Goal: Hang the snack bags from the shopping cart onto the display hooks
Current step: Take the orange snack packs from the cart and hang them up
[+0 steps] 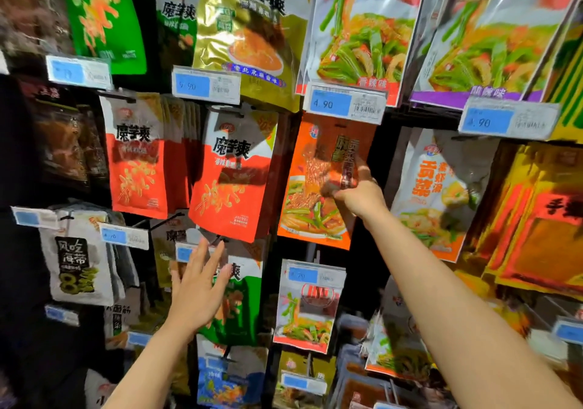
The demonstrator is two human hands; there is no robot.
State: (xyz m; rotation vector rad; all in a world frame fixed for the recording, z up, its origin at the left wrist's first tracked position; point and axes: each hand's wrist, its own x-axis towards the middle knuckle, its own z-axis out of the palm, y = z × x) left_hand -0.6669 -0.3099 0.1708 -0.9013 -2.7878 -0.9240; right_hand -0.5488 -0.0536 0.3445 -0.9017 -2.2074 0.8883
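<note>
Here the orange snack bag [318, 181] is pinched by the right hand [356, 194] at mid-height — light, soft, probably slippery film, better held near its top hole — while the left hand [197, 288] is spread wide, holding nothing.

Display wall, snack bags in rows. Noodle bag [318, 184] at centre; right hand [359, 194] on it. Price tag [345, 102] at 12 o'clock above. Left hand [198, 292] at 7 o'clock, before lower bag [236, 301].
</note>
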